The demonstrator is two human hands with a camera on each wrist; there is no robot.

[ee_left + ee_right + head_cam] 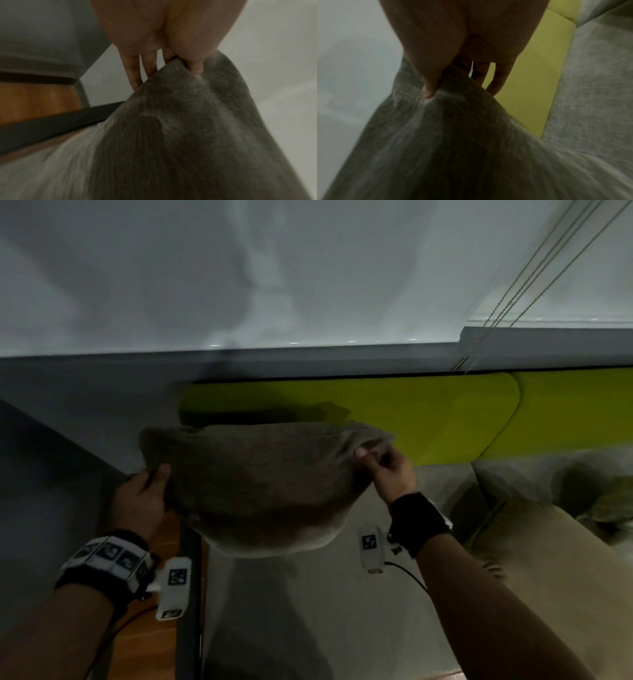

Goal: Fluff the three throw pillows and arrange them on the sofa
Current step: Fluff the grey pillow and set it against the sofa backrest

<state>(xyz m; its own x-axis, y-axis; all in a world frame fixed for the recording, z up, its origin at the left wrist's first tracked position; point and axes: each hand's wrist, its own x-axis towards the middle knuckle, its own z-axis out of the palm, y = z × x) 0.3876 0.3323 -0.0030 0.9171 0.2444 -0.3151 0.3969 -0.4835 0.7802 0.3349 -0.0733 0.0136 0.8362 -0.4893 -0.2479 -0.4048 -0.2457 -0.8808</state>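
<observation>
Above the grey sofa seat (308,611), a soft woven taupe pillow (260,487) — left hand (140,501), right hand (390,474) pinching its corners

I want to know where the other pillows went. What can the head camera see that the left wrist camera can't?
Only the head view shows both hands at once: the left hand and the right hand each gripping an end of the grey pillow, held up over the sofa seat. It also shows the green back cushion and more cushions piled at the right.

Only the left wrist view shows, close up, the thumb pinching the fabric against the fingers.

Both show the grey pillow, the left hand, and the orange wood floor.
</observation>
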